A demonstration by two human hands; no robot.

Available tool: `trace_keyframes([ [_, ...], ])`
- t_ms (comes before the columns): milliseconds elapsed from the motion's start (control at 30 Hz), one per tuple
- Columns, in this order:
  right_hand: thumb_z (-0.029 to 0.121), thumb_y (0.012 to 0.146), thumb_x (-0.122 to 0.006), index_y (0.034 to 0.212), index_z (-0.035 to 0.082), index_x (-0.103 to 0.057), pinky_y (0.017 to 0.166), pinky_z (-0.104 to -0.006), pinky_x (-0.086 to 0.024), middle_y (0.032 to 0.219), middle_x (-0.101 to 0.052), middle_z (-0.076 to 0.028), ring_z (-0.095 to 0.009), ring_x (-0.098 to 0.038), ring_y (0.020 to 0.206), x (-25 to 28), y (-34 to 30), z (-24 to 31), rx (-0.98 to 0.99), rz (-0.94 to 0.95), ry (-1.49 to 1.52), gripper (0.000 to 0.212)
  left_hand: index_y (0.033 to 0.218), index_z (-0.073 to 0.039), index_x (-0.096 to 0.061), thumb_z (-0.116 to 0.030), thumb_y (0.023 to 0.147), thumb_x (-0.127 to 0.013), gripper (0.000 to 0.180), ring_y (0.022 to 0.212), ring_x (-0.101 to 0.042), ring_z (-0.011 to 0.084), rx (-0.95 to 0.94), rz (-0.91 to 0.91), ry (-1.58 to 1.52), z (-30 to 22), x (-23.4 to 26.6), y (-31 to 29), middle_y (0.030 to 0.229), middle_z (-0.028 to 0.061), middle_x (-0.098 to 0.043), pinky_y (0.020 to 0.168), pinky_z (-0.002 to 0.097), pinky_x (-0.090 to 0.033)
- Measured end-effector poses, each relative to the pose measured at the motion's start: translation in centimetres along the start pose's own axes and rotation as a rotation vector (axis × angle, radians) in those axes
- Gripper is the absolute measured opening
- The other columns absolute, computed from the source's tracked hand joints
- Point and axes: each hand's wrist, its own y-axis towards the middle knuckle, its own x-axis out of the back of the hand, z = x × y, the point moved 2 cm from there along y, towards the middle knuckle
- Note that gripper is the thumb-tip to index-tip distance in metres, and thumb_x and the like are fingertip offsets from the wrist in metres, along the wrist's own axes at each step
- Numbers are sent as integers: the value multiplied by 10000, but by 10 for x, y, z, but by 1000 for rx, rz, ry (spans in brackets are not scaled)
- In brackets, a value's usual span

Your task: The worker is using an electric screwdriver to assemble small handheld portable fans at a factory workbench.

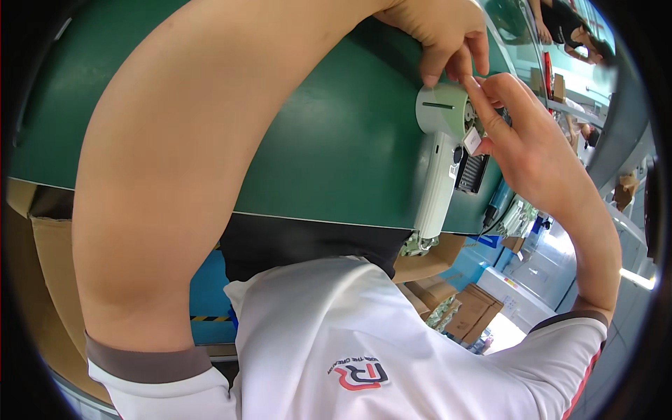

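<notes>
A device with a pale green round head (439,108) and a long white handle (437,185) lies on the green tabletop, its handle reaching the near edge. The head has a dark slot on its side, and small parts show at its open right end. My left hand (444,35) bends over the head from above, thumb and fingertips closed on its rim. From the right, my right hand (521,133) meets it, index finger stretched to the left fingertips. A small white tag (472,140) sits at my right thumb, seemingly pinched there; the other right fingers are partly hidden.
A black ribbed block (472,173) lies right of the handle, with a blue-and-black tool (497,201) beyond it. Cardboard boxes (472,311) stand below the green table (329,154). Another person (570,28) is at the far right, past a rail.
</notes>
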Motion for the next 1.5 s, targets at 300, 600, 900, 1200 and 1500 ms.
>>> trace_keyframes([
  [300, 60, 708, -799, 1395, -59, -568, 914, -465, -499, 1199, -546, -183, -382, -581, 1084, 1, -2, -3, 1, -96, 61, 734, 1374, 64, -593, -30, 644, -941, 814, 1027, -684, 170, -81, 104, -200, -12, -11, 4, 1143, 131, -760, 910, 312, -542],
  [600, 68, 667, -836, 1326, 5, -645, 965, -448, -501, 1190, -623, -116, -347, -615, 1139, -18, -17, -13, -69, -269, 49, 689, 1461, 2, -536, 38, 621, -892, 912, 1073, -649, 129, -102, -35, -74, -5, -27, 19, 1210, 94, -713, 970, 304, -519],
  [900, 121, 760, -849, 1265, 35, -692, 885, -390, -542, 1135, -709, -117, -302, -679, 1034, -40, -47, -9, -105, -754, 273, 536, 1391, -8, -609, -39, 629, -914, 822, 1050, -682, 183, -58, -73, -85, -11, -32, 11, 1147, 96, -739, 985, 336, -525],
  [1200, 274, 946, -742, 1173, -12, -741, 762, -414, -548, 897, -698, -142, -319, -680, 796, -207, -204, 0, -1484, -736, -10, 365, 1305, -20, -674, -103, 624, -948, 739, 1068, -681, 173, 6, 15, 28, -27, -30, 21, 1158, 72, -738, 1017, 317, -520],
  [1500, 422, 962, -685, 1155, -51, -720, 779, -491, -551, 916, -703, -252, -421, -688, 840, -238, -217, -17, -1712, -473, 167, 512, 1302, -19, -669, -116, 615, -954, 750, 1046, -672, 159, 75, 11, 57, -30, -31, 33, 1136, 49, -735, 1022, 330, -513],
])
